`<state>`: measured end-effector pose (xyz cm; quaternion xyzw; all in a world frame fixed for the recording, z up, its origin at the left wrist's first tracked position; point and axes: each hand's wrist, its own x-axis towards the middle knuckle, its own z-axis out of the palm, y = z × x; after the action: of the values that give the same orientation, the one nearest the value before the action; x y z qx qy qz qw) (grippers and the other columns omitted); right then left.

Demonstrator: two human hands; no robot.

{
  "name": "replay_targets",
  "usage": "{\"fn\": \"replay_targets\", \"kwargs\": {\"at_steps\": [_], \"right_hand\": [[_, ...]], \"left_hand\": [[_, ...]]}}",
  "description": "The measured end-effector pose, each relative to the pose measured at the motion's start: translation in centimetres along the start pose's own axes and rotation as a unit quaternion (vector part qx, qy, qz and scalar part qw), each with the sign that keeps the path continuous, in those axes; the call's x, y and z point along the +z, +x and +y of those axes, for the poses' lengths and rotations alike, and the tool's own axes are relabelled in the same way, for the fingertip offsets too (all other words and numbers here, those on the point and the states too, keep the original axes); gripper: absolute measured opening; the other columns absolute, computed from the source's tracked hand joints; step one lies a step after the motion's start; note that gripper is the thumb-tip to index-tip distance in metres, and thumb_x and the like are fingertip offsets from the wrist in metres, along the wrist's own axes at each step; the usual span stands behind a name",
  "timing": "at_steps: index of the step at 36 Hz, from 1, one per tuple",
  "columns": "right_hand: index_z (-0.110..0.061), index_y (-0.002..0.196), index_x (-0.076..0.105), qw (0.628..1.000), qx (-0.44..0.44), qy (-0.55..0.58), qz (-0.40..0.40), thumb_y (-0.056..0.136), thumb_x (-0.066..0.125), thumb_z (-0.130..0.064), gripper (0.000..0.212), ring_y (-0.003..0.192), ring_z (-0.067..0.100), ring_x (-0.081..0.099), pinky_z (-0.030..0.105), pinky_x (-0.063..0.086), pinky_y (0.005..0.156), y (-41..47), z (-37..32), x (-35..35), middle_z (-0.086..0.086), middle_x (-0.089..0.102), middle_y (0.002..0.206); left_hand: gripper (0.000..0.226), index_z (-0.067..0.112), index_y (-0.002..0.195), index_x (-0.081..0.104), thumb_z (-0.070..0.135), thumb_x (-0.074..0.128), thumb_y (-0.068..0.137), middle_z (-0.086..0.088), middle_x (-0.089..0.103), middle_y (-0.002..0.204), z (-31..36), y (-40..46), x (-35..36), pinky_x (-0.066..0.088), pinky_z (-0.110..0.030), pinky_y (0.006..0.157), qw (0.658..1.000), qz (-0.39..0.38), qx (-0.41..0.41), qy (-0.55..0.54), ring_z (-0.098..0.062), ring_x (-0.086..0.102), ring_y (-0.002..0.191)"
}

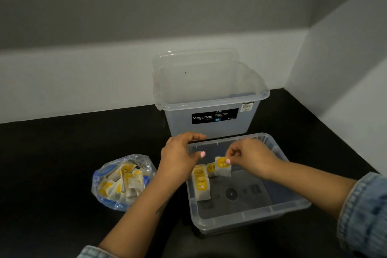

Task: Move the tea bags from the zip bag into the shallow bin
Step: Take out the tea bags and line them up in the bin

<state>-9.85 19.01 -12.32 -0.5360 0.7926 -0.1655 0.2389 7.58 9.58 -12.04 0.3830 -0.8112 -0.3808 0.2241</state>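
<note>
Right hand point(248, 156): reaches in from the lower right over the shallow bin, wrist bent, back of hand up; thumb and forefinger pinch the top edge of one tea bag, the other fingers curled under.
Held tea bag point(223, 166): hangs from the pinch above the bin's far left part, yellow label facing the camera, just right of the bags already inside.
Left hand point(181, 156): comes in from the lower left, forearm crossing the bin's left rim; fingers arched in a loose claw above the far left corner, thumb pointing right, nothing gripped.
Shallow bin point(251, 213): clear plastic, low walls, on the dark table at centre right.
Tea bags in bin point(202, 184): a few white sachets with yellow labels, lying along the left wall, overlapping.
Zip bag point(123, 182): clear with blue edging, on the table left of the bin and apart from it, mouth open upward, many tea bags heaped inside.
Tall bin point(209, 98): clear, labelled "Megabox", stands just behind the shallow bin against the wall.
Sleeves: denim, seen at both forearms near the lower edge.
</note>
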Motion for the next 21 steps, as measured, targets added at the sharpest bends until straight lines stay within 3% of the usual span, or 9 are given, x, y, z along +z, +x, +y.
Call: {"fn": "replay_targets", "kwargs": {"at_steps": [6,13,21], "right_hand": [[-0.024,0.101,0.070,0.995,0.008,-0.102,-0.007,0.093,0.058,-0.025,0.014,0.090,0.013,0.064,0.030,0.054,0.083,1.3,0.5,3.0,-0.002,0.069,0.101],[-0.026,0.096,0.070,0.992,0.003,-0.128,0.005,0.093,0.058,-0.027,0.012,0.086,0.014,0.062,0.026,0.050,0.074,2.1,0.5,4.7,-0.003,0.069,0.099],[-0.029,0.108,0.067,0.983,-0.016,-0.179,0.026,0.095,0.053,-0.030,0.019,0.092,0.017,0.064,0.027,0.050,0.075,2.3,0.5,5.0,-0.002,0.069,0.104]], "left_hand": [[0.048,0.057,0.083,0.048,0.016,0.072,0.080,0.016,0.057,0.119,-0.4,-0.4,-0.2,0.038,-0.047,0.104,0.999,0.000,-0.006,0.036,-0.013,0.044,0.124],[0.045,0.055,0.086,0.047,0.018,0.071,0.081,0.016,0.055,0.121,-0.6,-0.9,-0.5,0.036,-0.046,0.105,0.999,-0.009,-0.016,0.041,-0.013,0.042,0.124],[0.043,0.054,0.089,0.047,0.019,0.071,0.081,0.015,0.055,0.122,-0.7,-0.9,-0.7,0.036,-0.046,0.105,0.999,-0.018,-0.019,0.040,-0.013,0.042,0.124]]}}
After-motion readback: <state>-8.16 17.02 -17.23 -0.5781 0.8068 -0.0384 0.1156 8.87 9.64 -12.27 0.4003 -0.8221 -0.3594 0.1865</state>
